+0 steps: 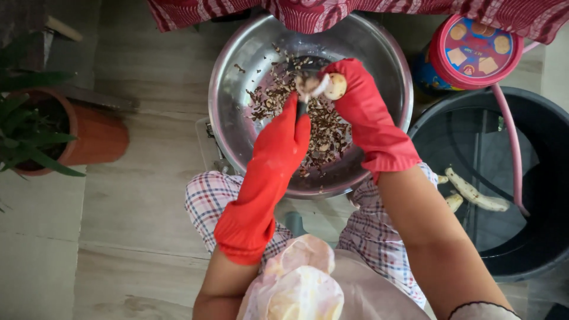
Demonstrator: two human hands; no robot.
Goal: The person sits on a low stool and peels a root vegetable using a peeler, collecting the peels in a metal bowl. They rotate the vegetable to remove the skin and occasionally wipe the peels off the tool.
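Both my hands wear red rubber gloves and work over a large steel bowl [237, 77] between my knees. My right hand [361, 106] grips a small pale round root [336, 86], partly peeled. My left hand [283, 139] holds a dark-handled peeling tool [302, 108] whose tip meets the root, where a pale strip of skin [309, 86] curls off. The tool's blade is mostly hidden by the glove. Brown peelings [323, 133] cover the bottom of the bowl.
A black bucket of water [533, 249] at the right holds peeled pale roots [474, 192], with a pink hose [511, 136] running into it. A round tin with a pink lid [471, 50] stands behind it. A terracotta potted plant [89, 136] sits at the left. Red patterned cloth [308, 13] hangs at the top.
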